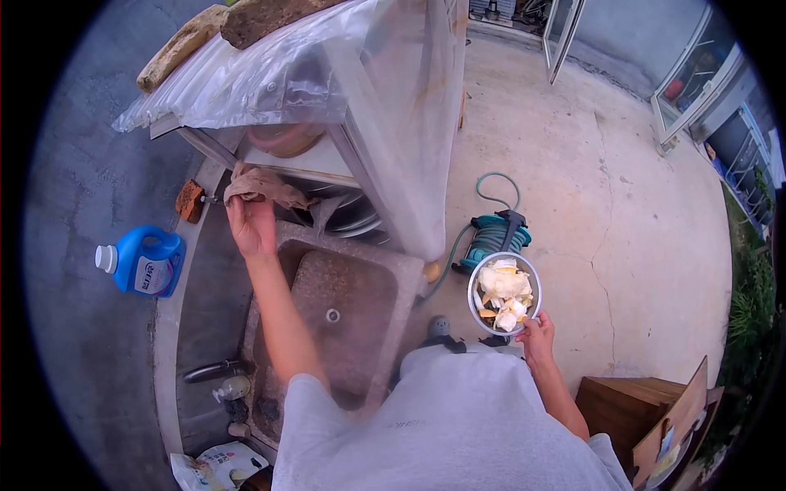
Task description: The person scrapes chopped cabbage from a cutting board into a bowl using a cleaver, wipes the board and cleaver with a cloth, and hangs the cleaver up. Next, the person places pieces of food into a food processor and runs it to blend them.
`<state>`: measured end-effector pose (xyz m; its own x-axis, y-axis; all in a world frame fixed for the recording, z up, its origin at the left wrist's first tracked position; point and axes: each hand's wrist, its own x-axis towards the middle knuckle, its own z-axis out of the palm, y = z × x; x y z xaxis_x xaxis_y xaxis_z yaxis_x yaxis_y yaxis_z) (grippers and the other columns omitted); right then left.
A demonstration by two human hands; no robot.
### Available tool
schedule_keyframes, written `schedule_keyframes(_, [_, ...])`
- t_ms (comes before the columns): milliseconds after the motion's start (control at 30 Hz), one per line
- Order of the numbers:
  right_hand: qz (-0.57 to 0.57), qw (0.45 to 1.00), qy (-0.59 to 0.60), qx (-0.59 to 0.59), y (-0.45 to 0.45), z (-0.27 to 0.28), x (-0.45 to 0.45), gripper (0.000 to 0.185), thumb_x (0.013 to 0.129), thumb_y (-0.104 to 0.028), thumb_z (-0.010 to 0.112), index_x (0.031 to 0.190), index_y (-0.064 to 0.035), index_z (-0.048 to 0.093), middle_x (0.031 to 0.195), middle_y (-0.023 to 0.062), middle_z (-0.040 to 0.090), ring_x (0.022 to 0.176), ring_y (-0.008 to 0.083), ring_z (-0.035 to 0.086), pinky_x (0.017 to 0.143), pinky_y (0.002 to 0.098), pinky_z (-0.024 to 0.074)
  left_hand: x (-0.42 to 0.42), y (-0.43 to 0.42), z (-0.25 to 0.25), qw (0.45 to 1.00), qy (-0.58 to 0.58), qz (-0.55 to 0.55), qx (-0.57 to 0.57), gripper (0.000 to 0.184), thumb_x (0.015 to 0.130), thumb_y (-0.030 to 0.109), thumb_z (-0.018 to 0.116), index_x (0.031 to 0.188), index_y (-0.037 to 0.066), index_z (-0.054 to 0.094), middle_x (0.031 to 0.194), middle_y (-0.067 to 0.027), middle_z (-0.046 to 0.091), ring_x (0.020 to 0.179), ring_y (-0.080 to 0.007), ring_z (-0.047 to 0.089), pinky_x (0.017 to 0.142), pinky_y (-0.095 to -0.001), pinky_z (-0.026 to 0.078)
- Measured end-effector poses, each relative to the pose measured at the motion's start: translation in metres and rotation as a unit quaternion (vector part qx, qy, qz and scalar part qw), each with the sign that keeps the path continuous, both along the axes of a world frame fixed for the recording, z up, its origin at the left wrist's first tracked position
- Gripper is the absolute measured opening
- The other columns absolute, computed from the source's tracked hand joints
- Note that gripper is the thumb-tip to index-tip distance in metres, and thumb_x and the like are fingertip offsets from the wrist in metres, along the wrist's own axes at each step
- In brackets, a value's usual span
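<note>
My left hand (252,222) is raised at the back left of the stone sink, its fingers closed on a crumpled brownish cloth (268,188). The cloth hangs beside metal pans (354,214) under a plastic-covered rack. Over the concrete floor at the right, my right hand (537,337) grips the rim of a round clear bowl (472,307). White and yellowish scraps (503,286) fill the bowl. The basin of the sink (340,282) lies between my arms, with a drain in its bottom.
A blue detergent bottle (151,263) stands on the left ledge near a brick piece (190,200). Behind the bowl is a green hose reel (491,237). Plastic sheeting (401,106) drapes the rack. A wooden cabinet (626,401) stands at the lower right.
</note>
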<state>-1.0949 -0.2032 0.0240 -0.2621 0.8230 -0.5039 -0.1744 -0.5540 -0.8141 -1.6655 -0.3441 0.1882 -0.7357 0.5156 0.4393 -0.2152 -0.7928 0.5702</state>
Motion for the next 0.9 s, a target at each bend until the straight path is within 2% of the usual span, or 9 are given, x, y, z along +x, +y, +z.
schedule_keyframes(133, [-0.003, 1.0, -0.002, -0.01, 0.002, -0.004, -0.001, 0.018, 0.091, 0.0, 0.056, 0.108, 0.0, 0.052, 0.077, 0.0132, 0.068, 0.051, 0.0159, 0.065, 0.041, 0.0237, 0.054, -0.02, -0.007, 0.013, 0.972, -0.017, -0.137, 0.191, 0.044, 0.103, 0.018, 0.048, 0.144, 0.002, 0.044, 0.146, -0.0144, 0.048, 0.137, -0.0305, 0.042, 0.118, -0.051, 0.027])
schedule_keyframes(233, [0.016, 1.0, -0.005, -0.011, 0.005, -0.006, -0.003, 0.017, 0.091, -0.002, 0.056, 0.108, -0.0004, 0.052, 0.076, 0.0125, 0.067, 0.052, 0.0158, 0.065, 0.041, 0.0233, 0.0536, -0.029, -0.026, 0.012, 0.969, -0.052, -0.112, 0.216, 0.044, 0.103, 0.019, 0.047, 0.143, 0.0, 0.044, 0.146, -0.0155, 0.048, 0.139, -0.0329, 0.04, 0.119, -0.0525, 0.024])
schedule_keyframes(333, [0.003, 1.0, -0.016, -0.011, 0.006, 0.008, -0.002, 0.017, 0.092, -0.003, 0.056, 0.108, -0.0003, 0.053, 0.076, 0.0115, 0.067, 0.053, 0.0156, 0.065, 0.042, 0.0229, 0.0531, 0.014, -0.047, 0.028, 0.961, -0.023, -0.178, 0.209, 0.063, 0.102, 0.026, 0.05, 0.153, -0.002, 0.025, 0.161, -0.024, 0.017, 0.149, -0.0396, 0.016, 0.121, -0.055, 0.013])
schedule_keyframes(367, [-0.008, 1.0, -0.013, -0.016, 0.004, 0.012, -0.003, 0.016, 0.092, -0.003, 0.057, 0.107, -0.0002, 0.053, 0.075, 0.0109, 0.067, 0.053, 0.0153, 0.064, 0.043, 0.0227, 0.0529, 0.043, -0.034, 0.04, 0.929, 0.109, -0.283, 0.213, 0.07, 0.1, 0.03, 0.053, 0.154, -0.002, 0.021, 0.161, -0.0243, 0.016, 0.15, -0.04, 0.011, 0.122, -0.055, 0.01])
schedule_keyframes(467, [-0.038, 0.999, -0.011, 0.002, 0.001, 0.004, 0.009, 0.028, 0.091, -0.005, 0.061, 0.116, 0.0027, 0.053, 0.076, 0.0102, 0.065, 0.052, 0.0137, 0.063, 0.045, 0.0236, 0.0532, 0.093, -0.013, 0.005, 0.997, 0.063, 0.025, -0.039, 0.075, 0.094, 0.037, 0.06, 0.153, 0.004, 0.027, 0.158, -0.0222, 0.026, 0.143, -0.0382, 0.03, 0.119, -0.0495, 0.026])
schedule_keyframes(533, [-0.07, 0.997, -0.023, -0.009, -0.002, 0.018, 0.018, 0.03, 0.09, -0.006, 0.062, 0.117, 0.0029, 0.053, 0.077, 0.0106, 0.066, 0.054, 0.0145, 0.064, 0.046, 0.0243, 0.0531, 0.16, 0.028, -0.012, 0.984, 0.139, -0.057, -0.092, 0.066, 0.096, 0.038, 0.058, 0.149, 0.005, 0.035, 0.15, -0.019, 0.039, 0.135, -0.0339, 0.044, 0.114, -0.0454, 0.036])
schedule_keyframes(700, [-0.152, 0.988, -0.034, -0.002, -0.023, 0.025, 0.069, 0.029, 0.091, -0.007, 0.061, 0.118, 0.0023, 0.054, 0.078, 0.0109, 0.066, 0.056, 0.0154, 0.064, 0.046, 0.0254, 0.0531, 0.284, 0.13, -0.043, 0.885, -0.098, -0.367, -0.27, 0.049, 0.1, 0.034, 0.046, 0.138, 0.003, 0.048, 0.126, -0.0083, 0.058, 0.114, -0.0221, 0.059, 0.102, -0.0354, 0.046])
schedule_keyframes(767, [-0.194, 0.98, -0.047, 0.005, -0.032, 0.03, 0.097, 0.028, 0.091, -0.008, 0.06, 0.117, 0.0019, 0.054, 0.078, 0.0108, 0.066, 0.055, 0.0157, 0.064, 0.046, 0.0261, 0.0531, 0.343, 0.155, -0.044, 0.855, -0.043, -0.387, -0.342, 0.048, 0.098, 0.031, 0.038, 0.136, 0.003, 0.051, 0.116, -0.0074, 0.061, 0.104, -0.0199, 0.061, 0.096, -0.0361, 0.049])
schedule_keyframes(900, [-0.235, 0.969, -0.074, 0.006, -0.044, 0.031, 0.165, 0.024, 0.092, -0.008, 0.059, 0.114, 0.0007, 0.055, 0.078, 0.0108, 0.066, 0.056, 0.0157, 0.064, 0.047, 0.0275, 0.0543, 0.425, 0.171, -0.111, 0.712, 0.035, -0.504, -0.488, 0.058, 0.106, 0.052, 0.03, 0.119, 0.004, 0.059, 0.103, -0.0059, 0.064, 0.093, -0.0171, 0.062, 0.084, -0.0337, 0.052])
